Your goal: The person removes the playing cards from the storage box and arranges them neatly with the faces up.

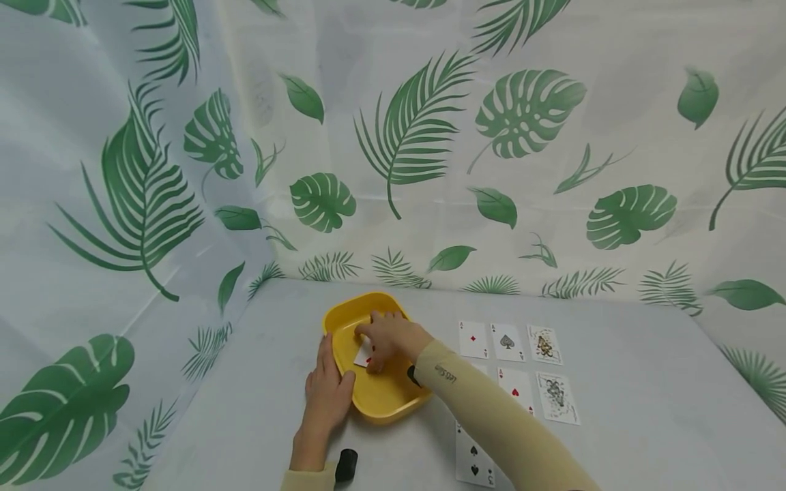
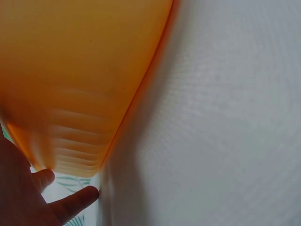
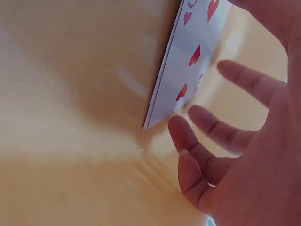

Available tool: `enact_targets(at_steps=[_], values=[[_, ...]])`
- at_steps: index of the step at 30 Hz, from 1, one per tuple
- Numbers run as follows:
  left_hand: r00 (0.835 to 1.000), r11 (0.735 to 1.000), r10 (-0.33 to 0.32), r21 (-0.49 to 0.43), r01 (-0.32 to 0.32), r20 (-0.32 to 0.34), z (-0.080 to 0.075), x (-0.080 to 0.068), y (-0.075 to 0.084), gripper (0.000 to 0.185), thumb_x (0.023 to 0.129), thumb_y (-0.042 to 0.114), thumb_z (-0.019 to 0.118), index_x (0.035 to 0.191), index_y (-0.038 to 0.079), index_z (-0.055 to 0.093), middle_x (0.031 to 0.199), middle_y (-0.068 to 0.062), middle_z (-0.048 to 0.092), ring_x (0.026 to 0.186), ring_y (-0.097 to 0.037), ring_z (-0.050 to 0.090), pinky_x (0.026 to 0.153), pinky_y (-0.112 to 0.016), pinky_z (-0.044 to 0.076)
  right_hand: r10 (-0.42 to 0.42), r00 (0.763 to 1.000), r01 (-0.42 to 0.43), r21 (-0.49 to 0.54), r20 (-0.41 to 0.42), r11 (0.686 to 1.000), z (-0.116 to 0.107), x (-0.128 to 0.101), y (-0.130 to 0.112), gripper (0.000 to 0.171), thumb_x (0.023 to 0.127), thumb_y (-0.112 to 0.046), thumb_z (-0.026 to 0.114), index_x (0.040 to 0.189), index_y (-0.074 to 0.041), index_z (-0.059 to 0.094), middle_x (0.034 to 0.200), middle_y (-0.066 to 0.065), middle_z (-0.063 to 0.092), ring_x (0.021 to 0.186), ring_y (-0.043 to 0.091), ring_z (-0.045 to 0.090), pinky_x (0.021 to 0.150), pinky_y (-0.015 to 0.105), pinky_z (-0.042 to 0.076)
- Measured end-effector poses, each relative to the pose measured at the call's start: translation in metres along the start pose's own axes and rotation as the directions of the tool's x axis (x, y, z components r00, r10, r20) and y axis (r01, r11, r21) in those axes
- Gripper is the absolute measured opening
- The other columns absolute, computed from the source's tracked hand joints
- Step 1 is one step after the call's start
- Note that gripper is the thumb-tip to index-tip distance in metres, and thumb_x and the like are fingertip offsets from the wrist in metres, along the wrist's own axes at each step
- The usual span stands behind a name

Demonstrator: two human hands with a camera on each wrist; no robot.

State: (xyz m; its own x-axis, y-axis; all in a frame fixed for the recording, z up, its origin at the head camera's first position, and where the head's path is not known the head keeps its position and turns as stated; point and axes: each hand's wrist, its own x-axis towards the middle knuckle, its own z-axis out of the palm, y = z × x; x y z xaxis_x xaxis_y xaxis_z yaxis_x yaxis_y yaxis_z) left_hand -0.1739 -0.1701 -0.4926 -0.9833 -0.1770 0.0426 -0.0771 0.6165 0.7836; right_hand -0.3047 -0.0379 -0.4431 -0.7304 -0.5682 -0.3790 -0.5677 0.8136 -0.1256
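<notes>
Overhead, from the head view, we see the right hand (image 1: 385, 335) reaching across into the yellow tray (image 1: 344, 314), its fingers curled down over a heart card (image 1: 364, 354) that lies on the tray floor. The left hand (image 1: 327, 390) rests flat, fingers straight, against the tray's near left rim. The card sits directly beneath the right fingertips, so the right hand is nearer to it. Five further face-up cards (image 1: 507, 342) lie on the table (image 1: 645, 409) to the right of the tray, well apart from both hands.

From the left wrist view, we see the tray's outer wall (image 2: 80, 84) touching the palm, with the fingers (image 2: 70, 203) extended along the table surface.

From the right wrist view, the card (image 3: 188, 61) stands tilted on its edge, its long axis running upward from the fingertips (image 3: 181, 129), which touch its lower corner; whether the thumb pinches it we cannot tell.
</notes>
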Motion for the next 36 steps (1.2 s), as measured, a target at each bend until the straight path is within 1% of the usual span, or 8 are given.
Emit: enact_targets(at_steps=[3,10,16,21,26,29,31,36], values=[[1.0,1.0,0.0,0.003,0.0,0.0,0.001,0.0,0.0,0.08,0.095,0.015,0.049,0.162,0.009,0.007,0.166,-0.017,0.014,0.144,-0.044,0.029,0.114,-0.068,0.009,0.002,1.0,-0.002,-0.004,0.0,1.0,-0.001,-0.001,-0.001,0.073,0.076,-0.051,0.083,0.141,-0.035,0.055,0.137,0.008,0.05,0.115,0.034,0.047,0.099,0.052,0.042],[1.0,1.0,0.009,0.009,-0.009,-0.005,0.001,0.001,-0.001,0.079,0.094,0.016,0.048,0.162,0.008,0.008,0.166,-0.017,0.014,0.144,-0.044,0.029,0.114,-0.068,0.01,-0.025,0.999,0.024,-0.031,-0.033,0.999,-0.005,-0.001,-0.001,0.075,0.079,-0.052,0.081,0.144,-0.031,0.052,0.14,0.008,0.048,0.125,0.036,0.047,0.108,0.057,0.035],[1.0,1.0,0.011,0.004,-0.011,0.001,0.001,0.0,-0.001,0.079,0.094,0.015,0.048,0.162,0.008,0.008,0.166,-0.017,0.015,0.143,-0.044,0.03,0.114,-0.067,0.01,-0.073,0.996,0.068,-0.081,-0.052,0.994,-0.011,-0.005,-0.002,0.073,0.083,-0.054,0.076,0.147,-0.029,0.051,0.133,0.007,0.049,0.114,0.029,0.052,0.108,0.054,0.033],[1.0,1.0,0.007,0.003,-0.008,0.008,0.0,0.0,-0.001,0.079,0.095,0.015,0.048,0.162,0.008,0.007,0.166,-0.017,0.014,0.143,-0.044,0.031,0.114,-0.067,0.01,-0.078,0.995,0.073,-0.092,-0.057,0.993,-0.017,-0.01,-0.005,0.071,0.085,-0.053,0.075,0.147,-0.029,0.051,0.133,0.007,0.051,0.112,0.025,0.054,0.108,0.053,0.033],[1.0,1.0,-0.002,0.002,0.002,0.006,0.0,0.001,-0.002,0.079,0.095,0.016,0.048,0.162,0.009,0.007,0.166,-0.017,0.014,0.144,-0.043,0.03,0.114,-0.067,0.009,-0.08,0.996,0.075,-0.094,-0.049,0.993,-0.019,-0.012,-0.006,0.069,0.085,-0.051,0.076,0.146,-0.028,0.053,0.124,0.003,0.054,0.099,0.019,0.056,0.103,0.048,0.034],[1.0,1.0,-0.012,0.009,0.012,0.012,0.001,0.001,-0.002,0.08,0.095,0.016,0.048,0.162,0.008,0.006,0.167,-0.017,0.013,0.144,-0.043,0.03,0.114,-0.067,0.008,-0.082,0.996,0.079,-0.084,-0.04,0.993,-0.018,-0.014,-0.006,0.067,0.084,-0.05,0.077,0.144,-0.027,0.056,0.12,0.002,0.056,0.095,0.017,0.056,0.102,0.049,0.033],[1.0,1.0,-0.015,0.012,0.015,0.012,0.001,0.0,-0.002,0.08,0.095,0.016,0.049,0.162,0.008,0.006,0.167,-0.017,0.013,0.145,-0.043,0.029,0.115,-0.067,0.009,-0.089,0.995,0.086,-0.092,-0.035,0.992,-0.017,-0.015,-0.006,0.063,0.085,-0.051,0.076,0.142,-0.029,0.058,0.12,0.001,0.058,0.098,0.017,0.056,0.104,0.051,0.032],[1.0,1.0,-0.013,0.014,0.013,0.006,0.001,0.0,0.0,0.08,0.095,0.016,0.05,0.162,0.008,0.006,0.167,-0.017,0.013,0.144,-0.043,0.03,0.115,-0.067,0.009,-0.11,0.994,0.107,-0.134,-0.017,0.985,-0.012,-0.016,-0.004,0.052,0.088,-0.051,0.071,0.137,-0.036,0.061,0.132,0.002,0.058,0.122,0.026,0.051,0.112,0.058,0.027]])
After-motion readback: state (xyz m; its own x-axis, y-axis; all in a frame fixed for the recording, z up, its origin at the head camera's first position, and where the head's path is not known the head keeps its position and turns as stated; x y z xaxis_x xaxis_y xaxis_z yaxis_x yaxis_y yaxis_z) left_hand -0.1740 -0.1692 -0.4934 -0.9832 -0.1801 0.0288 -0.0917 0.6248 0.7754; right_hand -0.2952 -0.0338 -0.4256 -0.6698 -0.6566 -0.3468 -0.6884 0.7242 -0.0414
